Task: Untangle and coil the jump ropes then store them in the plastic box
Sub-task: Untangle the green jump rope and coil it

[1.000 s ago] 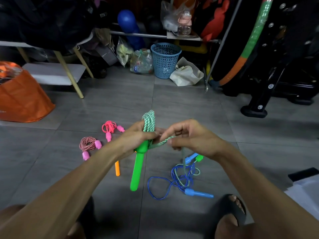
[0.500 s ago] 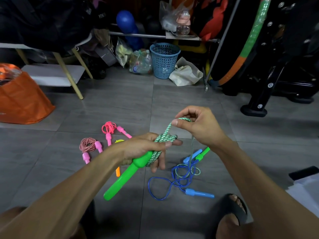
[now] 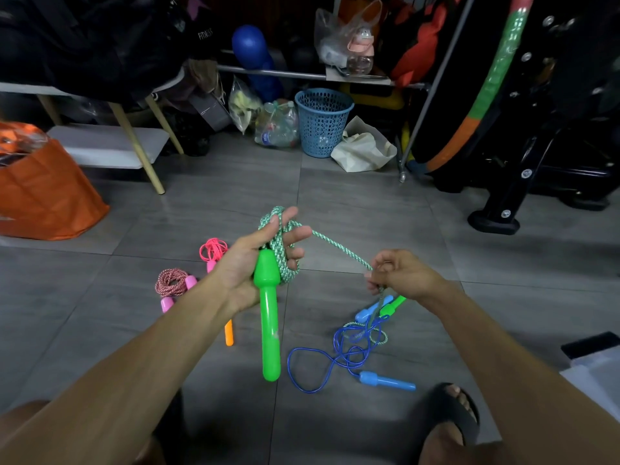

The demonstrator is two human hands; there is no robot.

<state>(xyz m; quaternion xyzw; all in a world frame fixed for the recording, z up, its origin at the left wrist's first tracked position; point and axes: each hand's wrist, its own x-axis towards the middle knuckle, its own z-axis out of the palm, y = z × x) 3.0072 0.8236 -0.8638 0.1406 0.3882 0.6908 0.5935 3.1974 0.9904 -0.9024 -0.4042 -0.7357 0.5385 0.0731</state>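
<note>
Since half a second ago the left hand [image 3: 258,260] has turned palm-up and risen toward 12 o'clock, so the green handle [image 3: 267,317] now hangs straight down toward 6 o'clock instead of slanting to 7. The right hand [image 3: 399,275] has dropped from above the coil to 3 o'clock of it, drawing the green rope [image 3: 339,248] out taut.

The left hand's fingers are spread, with the coil [image 3: 281,250] looped round them and lying across the palm; the handle's thick head rests against the palm just below the coil. The right hand pinches the rope between thumb and curled fingers, well apart from the left. From that pinch the rope drops toward 6 o'clock to the floor [image 3: 369,209], where it tangles with the blue rope [image 3: 335,357] beside a second green handle [image 3: 394,305].

At 9 o'clock of the left hand lie the red-white rope [image 3: 172,281] and the pink rope [image 3: 213,248], both coiled. An orange handle [image 3: 229,333] shows under the left wrist.
</note>
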